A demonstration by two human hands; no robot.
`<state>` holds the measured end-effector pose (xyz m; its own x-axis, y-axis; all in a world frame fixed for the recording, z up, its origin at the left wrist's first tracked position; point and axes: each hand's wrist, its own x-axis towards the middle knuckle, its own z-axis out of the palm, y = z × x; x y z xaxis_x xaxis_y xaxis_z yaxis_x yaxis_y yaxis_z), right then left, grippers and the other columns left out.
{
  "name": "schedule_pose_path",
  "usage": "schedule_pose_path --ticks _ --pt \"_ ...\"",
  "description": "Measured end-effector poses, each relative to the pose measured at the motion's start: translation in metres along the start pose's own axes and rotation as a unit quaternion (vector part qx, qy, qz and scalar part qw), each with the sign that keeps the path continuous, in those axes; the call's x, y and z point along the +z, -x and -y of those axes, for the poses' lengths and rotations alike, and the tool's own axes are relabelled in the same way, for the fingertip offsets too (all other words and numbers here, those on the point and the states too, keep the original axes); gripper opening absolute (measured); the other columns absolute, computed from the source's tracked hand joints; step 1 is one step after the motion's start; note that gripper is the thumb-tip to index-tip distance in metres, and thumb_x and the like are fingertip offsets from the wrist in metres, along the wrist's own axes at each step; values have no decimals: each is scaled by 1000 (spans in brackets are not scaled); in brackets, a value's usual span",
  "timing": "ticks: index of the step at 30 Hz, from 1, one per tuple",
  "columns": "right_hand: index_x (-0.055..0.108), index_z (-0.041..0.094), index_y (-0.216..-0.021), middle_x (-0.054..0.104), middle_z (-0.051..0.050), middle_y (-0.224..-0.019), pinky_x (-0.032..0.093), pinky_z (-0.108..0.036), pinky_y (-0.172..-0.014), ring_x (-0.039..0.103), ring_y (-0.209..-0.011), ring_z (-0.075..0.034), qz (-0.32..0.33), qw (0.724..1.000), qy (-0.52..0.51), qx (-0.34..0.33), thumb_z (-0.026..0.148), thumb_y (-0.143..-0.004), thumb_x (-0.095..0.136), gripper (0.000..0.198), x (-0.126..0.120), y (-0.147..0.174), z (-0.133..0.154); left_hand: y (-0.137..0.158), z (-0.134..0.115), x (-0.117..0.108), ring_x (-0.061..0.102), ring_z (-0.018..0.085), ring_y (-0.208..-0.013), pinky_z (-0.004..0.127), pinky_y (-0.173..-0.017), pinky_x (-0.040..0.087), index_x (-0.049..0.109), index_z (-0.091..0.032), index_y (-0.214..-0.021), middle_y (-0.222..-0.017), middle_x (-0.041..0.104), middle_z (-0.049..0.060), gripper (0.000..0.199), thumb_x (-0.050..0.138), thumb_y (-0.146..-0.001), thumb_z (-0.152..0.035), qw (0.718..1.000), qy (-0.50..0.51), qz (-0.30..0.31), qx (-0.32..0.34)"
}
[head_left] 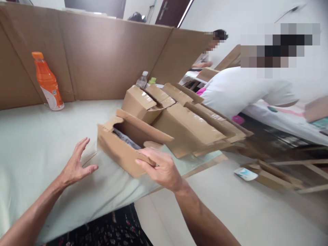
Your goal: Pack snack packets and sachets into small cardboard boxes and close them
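Note:
My right hand (164,167) pinches the near edge of an open cardboard box (119,152), thumb outside and fingers over the rim. Inside that box lies something greyish with a dark pattern (126,138), partly hidden by the walls. To the left of the box, my left hand (78,162) hovers over the pale green cloth with its fingers apart and nothing in them. Several more cardboard boxes (189,126) stand packed together just behind and to the right of the one I hold.
An orange bottle (50,82) stands by a tall cardboard partition (115,58). A clear bottle (142,80) and a green cap (152,81) show behind the boxes. A person in white (230,89) leans over at the right. On the floor lies another open box (274,176).

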<state>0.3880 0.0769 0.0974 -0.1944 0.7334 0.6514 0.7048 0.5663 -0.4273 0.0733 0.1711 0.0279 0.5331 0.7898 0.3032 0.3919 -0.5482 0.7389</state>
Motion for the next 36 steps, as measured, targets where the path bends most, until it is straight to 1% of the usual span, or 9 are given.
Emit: schedule_pose_path --ticks 3,5,9,13,16,21,25,30,36 --pt "75 23 -107 81 -5 -91 61 -31 -76 75 -82 -18 84 986 -129 -68 17 -99 63 16 -3 -6 12 11 -6 -25 18 47 -161 70 -127 24 6 -28 -169 -176 14 20 124 73 -78 -79 998 42 43 -4" --pt "76 23 -108 81 -7 -94 62 -35 -82 76 -88 -19 124 967 -209 -75 24 -102 62 16 -7 -9 15 22 -7 -39 11 49 -162 72 -127 18 -4 -28 -169 -177 6 19 133 74 -75 -82 997 52 57 -11" --pt "80 23 -104 81 -9 -93 64 -39 -81 78 -89 -24 174 934 -312 19 55 -107 48 46 -16 -18 9 39 -2 -42 13 48 -162 70 -127 19 -8 -32 -169 -178 6 17 132 75 -78 -79 996 67 50 -17" --pt "82 24 -97 82 -6 -96 64 -30 -79 78 -88 -20 200 953 -196 118 50 -105 54 38 -14 -47 -1 42 4 -25 22 47 -160 68 -128 24 -2 -34 -169 -176 15 16 126 74 -79 -78 998 66 5 16" --pt "80 25 -112 81 -3 -111 63 -30 -83 77 -93 -19 314 937 -137 69 45 -97 68 28 0 -73 -3 46 1 -18 26 46 -158 67 -128 28 0 -35 -169 -174 20 15 116 69 -85 -75 998 45 -2 43" --pt "69 25 -138 75 -7 -130 59 -42 -98 72 -114 -30 465 882 -57 -49 37 -83 81 58 44 -80 11 55 -5 -20 33 45 -156 66 -125 37 -3 -42 -168 -171 25 12 109 68 -90 -69 997 12 10 79" --pt "73 22 -129 79 -8 -114 59 -37 -87 75 -95 -27 463 885 -23 -37 20 -83 75 46 67 -67 20 57 -3 -18 32 46 -156 64 -126 37 -4 -40 -168 -172 24 11 112 71 -88 -66 997 23 14 76" --pt "80 23 -100 81 -4 -91 56 -33 -78 73 -77 -21 447 893 -6 -44 12 -88 63 24 77 -64 10 59 5 -12 26 47 -158 68 -126 32 -11 -34 -168 -175 17 16 122 77 -85 -56 997 40 57 37" --pt "79 23 -80 78 -2 -76 57 -27 -68 71 -66 -17 392 916 13 -81 6 -89 52 33 67 -75 12 58 5 -9 30 46 -157 65 -125 36 -13 -32 -166 -173 23 18 131 81 -75 -36 998 -1 52 25"
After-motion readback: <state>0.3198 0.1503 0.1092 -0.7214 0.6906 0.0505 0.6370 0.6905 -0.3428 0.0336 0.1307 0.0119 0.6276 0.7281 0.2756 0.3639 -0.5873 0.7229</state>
